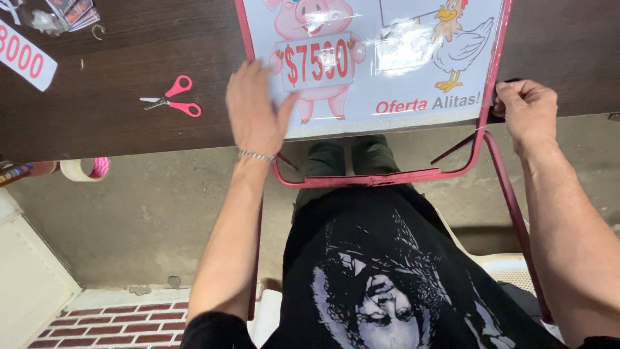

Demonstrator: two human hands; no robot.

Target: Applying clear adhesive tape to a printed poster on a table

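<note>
This looks like a small shop's back work area where price signs are made. On a dark wooden worktop [129,58] lies a laminated poster [394,71] with a cartoon pig, a chicken and a price card, held in a red metal frame [387,178]. Nearby are pink scissors [173,98], a tape roll [82,169], a loose price strip [22,55], bare concrete floor [148,213] and brick paving [116,326].
</note>
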